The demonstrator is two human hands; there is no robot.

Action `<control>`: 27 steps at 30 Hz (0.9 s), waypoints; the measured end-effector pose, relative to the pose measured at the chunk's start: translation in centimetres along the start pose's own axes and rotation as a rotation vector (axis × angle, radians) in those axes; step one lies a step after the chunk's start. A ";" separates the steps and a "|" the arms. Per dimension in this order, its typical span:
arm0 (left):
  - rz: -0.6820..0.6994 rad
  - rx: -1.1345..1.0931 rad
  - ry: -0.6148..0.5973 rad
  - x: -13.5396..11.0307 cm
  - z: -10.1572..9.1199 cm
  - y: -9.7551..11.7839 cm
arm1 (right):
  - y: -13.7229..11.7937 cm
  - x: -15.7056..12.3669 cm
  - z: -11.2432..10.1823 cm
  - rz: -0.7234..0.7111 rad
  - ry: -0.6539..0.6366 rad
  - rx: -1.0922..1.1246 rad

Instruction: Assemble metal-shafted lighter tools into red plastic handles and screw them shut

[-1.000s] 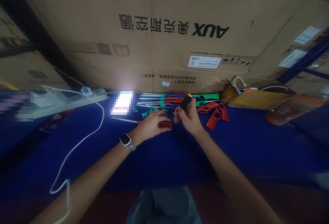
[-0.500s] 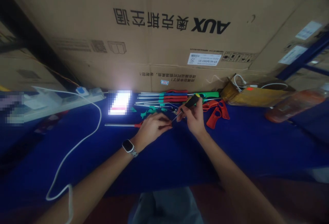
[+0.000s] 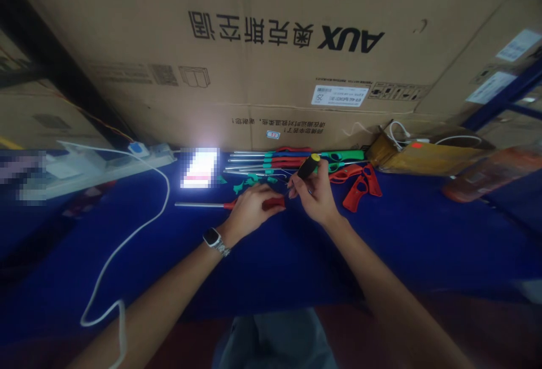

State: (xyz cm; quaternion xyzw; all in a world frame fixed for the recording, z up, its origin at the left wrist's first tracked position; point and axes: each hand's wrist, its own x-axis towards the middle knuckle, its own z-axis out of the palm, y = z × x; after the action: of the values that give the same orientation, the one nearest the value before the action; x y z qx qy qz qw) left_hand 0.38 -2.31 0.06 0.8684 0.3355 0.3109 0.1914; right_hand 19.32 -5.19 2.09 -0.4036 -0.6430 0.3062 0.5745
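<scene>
My left hand [image 3: 250, 206], with a watch on its wrist, is closed over the red handle of a long lighter [image 3: 271, 202] whose metal rod [image 3: 199, 205] lies on the blue cloth pointing left. My right hand [image 3: 315, 194] grips a small black screwdriver with a yellow cap [image 3: 307, 166], tilted so its tip points down at the red handle. The two hands almost touch.
Behind the hands lies a row of lighters with green, red and blue handles [image 3: 296, 160]. Loose red shells [image 3: 359, 185] lie to the right, small green parts [image 3: 249, 181] to the left. A white cable [image 3: 139, 228], a power strip [image 3: 97, 168], a bright phone screen [image 3: 199, 168] and a large cardboard box [image 3: 271, 47] stand around.
The screwdriver handle has tipped more upright in my right hand. Both hands stay at the same spot on the red handle.
</scene>
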 end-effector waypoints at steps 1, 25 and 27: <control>0.000 -0.001 0.000 0.0 0.0 0.0 | 0.0 0.0 0.0 0.009 -0.004 0.000; -0.018 -0.066 0.004 0.1 0.0 -0.1 | -1.0 2.2 -0.7 0.209 -0.250 0.017; -0.019 -0.064 0.009 0.1 0.0 -0.1 | -0.7 2.0 -0.3 0.193 -0.211 0.041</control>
State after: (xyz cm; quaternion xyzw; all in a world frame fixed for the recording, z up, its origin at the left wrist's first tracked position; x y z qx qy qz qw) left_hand 0.41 -2.16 0.04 0.8571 0.3346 0.3236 0.2206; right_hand 19.49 -3.83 3.71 -0.4173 -0.6518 0.4137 0.4796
